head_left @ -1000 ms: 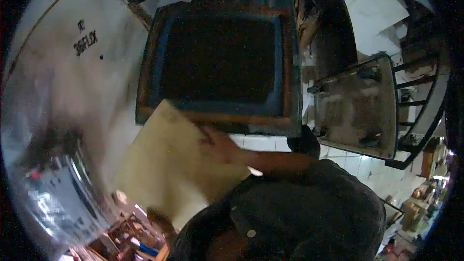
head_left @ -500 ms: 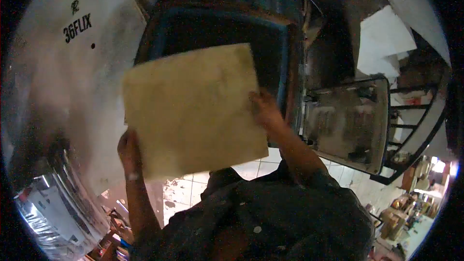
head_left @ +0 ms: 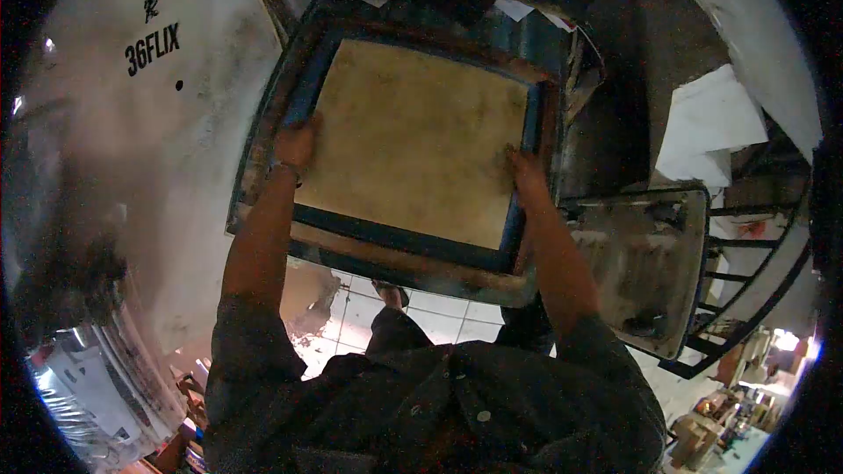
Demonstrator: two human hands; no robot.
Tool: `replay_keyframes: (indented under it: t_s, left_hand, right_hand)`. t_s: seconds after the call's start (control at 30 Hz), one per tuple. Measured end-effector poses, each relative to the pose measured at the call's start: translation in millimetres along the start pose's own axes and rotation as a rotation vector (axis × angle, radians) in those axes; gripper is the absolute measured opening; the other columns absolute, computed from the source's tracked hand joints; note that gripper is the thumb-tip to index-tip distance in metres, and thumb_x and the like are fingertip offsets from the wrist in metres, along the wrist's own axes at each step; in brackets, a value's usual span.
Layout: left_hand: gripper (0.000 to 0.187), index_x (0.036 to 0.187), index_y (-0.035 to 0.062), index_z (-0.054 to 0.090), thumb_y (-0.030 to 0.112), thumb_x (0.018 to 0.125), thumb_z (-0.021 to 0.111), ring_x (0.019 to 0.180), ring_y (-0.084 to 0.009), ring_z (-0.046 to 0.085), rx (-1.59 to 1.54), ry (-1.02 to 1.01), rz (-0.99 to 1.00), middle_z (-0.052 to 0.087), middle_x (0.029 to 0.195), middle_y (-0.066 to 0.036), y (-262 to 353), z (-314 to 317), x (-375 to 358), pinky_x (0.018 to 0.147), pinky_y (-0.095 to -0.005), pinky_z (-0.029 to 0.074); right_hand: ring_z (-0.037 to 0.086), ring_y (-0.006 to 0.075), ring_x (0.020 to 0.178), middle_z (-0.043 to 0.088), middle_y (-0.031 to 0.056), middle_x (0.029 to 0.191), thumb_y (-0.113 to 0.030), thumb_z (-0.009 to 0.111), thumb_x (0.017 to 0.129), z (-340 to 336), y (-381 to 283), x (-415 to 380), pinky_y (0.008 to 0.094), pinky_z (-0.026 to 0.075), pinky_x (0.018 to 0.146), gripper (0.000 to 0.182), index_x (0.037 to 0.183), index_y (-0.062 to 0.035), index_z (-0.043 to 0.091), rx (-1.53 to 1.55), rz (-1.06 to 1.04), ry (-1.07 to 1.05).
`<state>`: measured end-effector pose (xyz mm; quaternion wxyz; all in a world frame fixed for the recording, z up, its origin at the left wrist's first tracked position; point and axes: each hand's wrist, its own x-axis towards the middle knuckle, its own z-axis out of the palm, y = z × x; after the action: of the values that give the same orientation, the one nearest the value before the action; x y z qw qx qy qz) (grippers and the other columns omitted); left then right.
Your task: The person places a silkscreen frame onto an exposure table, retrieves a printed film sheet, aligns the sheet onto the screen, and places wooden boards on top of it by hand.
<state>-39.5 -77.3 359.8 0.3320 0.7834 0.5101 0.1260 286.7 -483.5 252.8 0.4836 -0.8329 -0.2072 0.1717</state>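
A flat, yellowish rectangular board (head_left: 417, 140) lies over the middle of a large framed panel, within its border. The framed panel (head_left: 395, 250) has a worn brown rim and a dark blue inner band. My left hand (head_left: 297, 142) grips the board's left edge, its fingers closed there and a band round the wrist. At the opposite edge, my right hand (head_left: 527, 174) is closed on the board's right side. The fingertips of both hands are partly hidden at the edges.
A large pale panel marked 36FLIX (head_left: 154, 48) stands on the left. To the right is a metal-edged tray-like panel (head_left: 645, 272) beside a black rack (head_left: 746, 268). White sheets (head_left: 711, 123) hang above it. White floor tiles (head_left: 430, 307) show below.
The board has moved up and away from me, from in front of the framed panel to within its border. Both hands have gone forward with it, and the view has shifted slightly.
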Motion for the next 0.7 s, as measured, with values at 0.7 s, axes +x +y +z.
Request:
replay_keyframes:
  t_s: [0.7]
  left_hand:
    - [0.068, 0.102, 0.0022, 0.072, 0.064, 0.076, 0.064, 0.096, -0.0353, 0.067, 0.062, 0.173, 0.071, 0.072, 0.095, -0.018, -36.1, 34.8, 31.6, 0.085, -0.0442, 0.049]
  right_hand:
    - [0.062, 0.0254, 0.085, 0.067, 0.014, 0.098, -0.045, 0.066, 0.085, 15.1, -62.1, -0.4, 0.0392, 0.047, 0.076, 0.054, 0.112, 0.0018, 0.064, -0.368, 0.066, -0.052]
